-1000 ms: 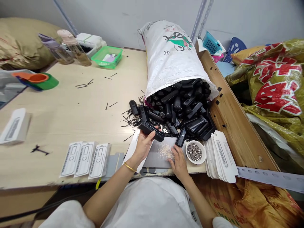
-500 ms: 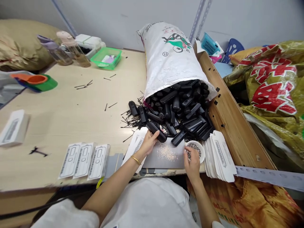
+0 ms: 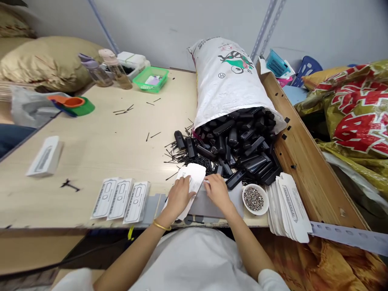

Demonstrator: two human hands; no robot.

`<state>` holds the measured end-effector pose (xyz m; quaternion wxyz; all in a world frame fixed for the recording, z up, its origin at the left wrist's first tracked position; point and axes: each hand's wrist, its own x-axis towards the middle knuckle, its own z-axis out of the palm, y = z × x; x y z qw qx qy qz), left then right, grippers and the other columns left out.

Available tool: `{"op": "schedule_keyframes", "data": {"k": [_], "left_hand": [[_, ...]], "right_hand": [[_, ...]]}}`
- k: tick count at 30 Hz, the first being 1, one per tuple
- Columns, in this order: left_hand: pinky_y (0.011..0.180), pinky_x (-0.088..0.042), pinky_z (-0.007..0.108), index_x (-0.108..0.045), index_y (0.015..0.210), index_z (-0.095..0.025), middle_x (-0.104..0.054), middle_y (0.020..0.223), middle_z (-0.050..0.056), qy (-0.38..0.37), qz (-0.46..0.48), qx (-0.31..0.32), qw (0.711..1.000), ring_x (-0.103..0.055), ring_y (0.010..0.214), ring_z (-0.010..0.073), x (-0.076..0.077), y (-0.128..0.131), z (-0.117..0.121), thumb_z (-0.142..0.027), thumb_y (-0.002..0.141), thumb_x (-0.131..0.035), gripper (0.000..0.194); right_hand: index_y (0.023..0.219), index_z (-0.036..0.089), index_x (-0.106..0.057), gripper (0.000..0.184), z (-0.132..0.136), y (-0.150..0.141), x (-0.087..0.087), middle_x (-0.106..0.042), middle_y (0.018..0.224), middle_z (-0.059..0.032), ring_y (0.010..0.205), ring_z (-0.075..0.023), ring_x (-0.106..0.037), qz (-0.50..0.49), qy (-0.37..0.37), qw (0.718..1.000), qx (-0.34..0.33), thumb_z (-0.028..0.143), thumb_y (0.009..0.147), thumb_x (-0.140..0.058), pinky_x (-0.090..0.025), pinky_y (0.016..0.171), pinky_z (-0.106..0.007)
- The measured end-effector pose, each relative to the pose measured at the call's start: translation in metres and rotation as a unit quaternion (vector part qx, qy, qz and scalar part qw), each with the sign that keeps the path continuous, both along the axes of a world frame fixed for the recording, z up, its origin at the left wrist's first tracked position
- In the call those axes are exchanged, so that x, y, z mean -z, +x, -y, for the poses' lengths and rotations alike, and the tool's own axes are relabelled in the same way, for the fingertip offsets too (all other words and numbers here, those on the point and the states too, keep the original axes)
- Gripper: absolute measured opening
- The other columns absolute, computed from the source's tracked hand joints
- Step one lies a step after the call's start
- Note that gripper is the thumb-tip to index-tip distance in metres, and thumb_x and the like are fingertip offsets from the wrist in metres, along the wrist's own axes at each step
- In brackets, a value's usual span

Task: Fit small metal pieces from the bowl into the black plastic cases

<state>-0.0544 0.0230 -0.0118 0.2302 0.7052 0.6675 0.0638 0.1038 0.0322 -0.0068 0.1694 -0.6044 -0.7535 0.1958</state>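
Observation:
My left hand (image 3: 179, 195) lies on a white flat carton (image 3: 197, 174) with printed drawings, fingers over its face and thumb toward its right side. My right hand (image 3: 217, 190) is just right of the carton, fingers bent and tips close to its edge; what they pinch, if anything, is hidden. Under the right hand is a smooth grey sheet (image 3: 200, 205). Black oblong plastic devices (image 3: 235, 179) lie right behind the hands. To the right stands a white bowl (image 3: 255, 199) full of small metal screws.
A white sack (image 3: 230, 89) spills black devices beside thin black sticks (image 3: 177, 155). Flat cartons (image 3: 287, 206) stand stacked by the wooden side board (image 3: 315, 161). Left are filled boxes (image 3: 136, 202), a small black tripod (image 3: 70, 185), a green basket (image 3: 151, 79) and bottles (image 3: 117, 70).
My left hand has let go of the black device and is now on the white carton. My right hand has moved left from the screw bowl. The pale specks on the grey sheet no longer show.

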Motion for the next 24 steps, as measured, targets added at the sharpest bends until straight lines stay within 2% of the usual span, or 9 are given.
{"op": "schedule_keyframes", "data": {"k": [3,6,10,12,14,16,17,20,24], "left_hand": [[0.084,-0.044,0.038,-0.041,0.131,-0.009,-0.053,0.113,0.018,-0.035,-0.081,-0.021,0.996,-0.053,0.107,0.0311,0.004,-0.022,0.004,-0.026,0.072,-0.073,0.069],[0.086,-0.043,0.039,-0.042,0.131,-0.010,-0.053,0.112,0.017,-0.039,-0.045,-0.032,0.998,-0.052,0.106,0.0311,0.009,-0.030,0.001,-0.026,0.068,-0.075,0.073],[0.096,-0.040,0.045,-0.053,0.124,-0.015,-0.055,0.114,0.014,0.022,0.207,-0.075,0.975,-0.051,0.110,0.0293,0.000,-0.034,-0.005,-0.032,0.072,-0.070,0.057],[0.092,-0.044,0.043,-0.060,0.115,-0.018,-0.058,0.112,0.013,-0.078,0.414,-0.074,0.904,-0.055,0.105,0.0273,-0.009,-0.032,-0.004,-0.046,0.076,-0.063,0.048],[0.084,-0.050,0.041,-0.065,0.106,-0.015,-0.063,0.106,0.015,-0.246,0.580,-0.051,0.775,-0.061,0.095,0.0263,-0.018,-0.025,-0.001,-0.055,0.074,-0.061,0.051],[0.077,-0.053,0.038,-0.066,0.103,-0.011,-0.067,0.099,0.017,-0.340,0.664,-0.052,0.664,-0.065,0.084,0.0244,-0.026,-0.015,0.004,-0.054,0.071,-0.065,0.054],[0.075,-0.054,0.037,-0.065,0.105,-0.009,-0.068,0.095,0.017,-0.351,0.683,-0.069,0.637,-0.066,0.079,0.0229,-0.029,-0.009,0.006,-0.052,0.071,-0.067,0.054],[0.070,-0.055,0.035,-0.053,0.127,-0.012,-0.069,0.094,0.015,-0.335,0.688,-0.107,0.635,-0.067,0.069,0.0198,-0.035,0.003,0.006,-0.046,0.072,-0.070,0.066],[0.069,-0.055,0.033,-0.014,0.150,-0.031,-0.063,0.118,0.012,-0.219,0.663,-0.077,0.711,-0.068,0.077,0.0201,-0.035,0.008,0.001,-0.039,0.076,-0.069,0.092]], "right_hand": [[0.101,0.011,-0.061,0.027,-0.025,-0.025,0.006,-0.062,0.107,-0.0166,0.105,-0.0279,-0.051,0.054,-0.073,0.996,0.000,0.022,0.077,-0.070,-0.036,0.089,-0.039],[0.088,0.012,-0.062,0.026,-0.044,-0.030,0.009,-0.063,0.098,-0.0148,0.098,-0.0271,-0.054,0.044,-0.115,0.992,0.000,0.018,0.068,-0.077,-0.036,0.085,-0.039],[0.070,0.018,-0.055,0.016,-0.052,-0.011,-0.005,-0.064,0.080,-0.0020,0.087,-0.0184,-0.056,-0.007,-0.107,0.993,-0.053,0.016,0.074,-0.071,-0.036,0.081,-0.032],[0.069,0.019,-0.052,0.017,-0.051,0.003,-0.015,-0.064,0.079,0.0004,0.085,-0.0161,-0.055,-0.094,-0.059,0.990,-0.084,0.017,0.078,-0.067,-0.036,0.083,-0.032],[0.066,0.019,-0.049,0.022,-0.049,0.017,-0.023,-0.064,0.078,0.0003,0.082,-0.0155,-0.055,-0.220,-0.019,0.967,-0.124,0.025,0.081,-0.064,-0.038,0.084,-0.033],[0.065,0.020,-0.046,0.030,-0.047,0.028,-0.027,-0.063,0.075,-0.0005,0.077,-0.0157,-0.056,-0.349,-0.033,0.923,-0.158,0.038,0.082,-0.062,-0.042,0.079,-0.034],[0.064,0.020,-0.045,0.034,-0.045,0.032,-0.027,-0.063,0.073,-0.0005,0.074,-0.0158,-0.056,-0.405,-0.052,0.898,-0.165,0.044,0.081,-0.063,-0.044,0.076,-0.034],[0.068,0.021,-0.047,0.037,-0.037,0.035,-0.022,-0.060,0.073,-0.0004,0.075,-0.0163,-0.057,-0.511,-0.046,0.853,-0.094,0.050,0.075,-0.068,-0.046,0.076,-0.034],[0.090,0.020,-0.063,0.028,-0.018,0.020,-0.011,-0.059,0.101,-0.0057,0.094,-0.0171,-0.055,-0.497,0.012,0.865,0.066,0.046,0.078,-0.064,-0.044,0.086,-0.032]]}}
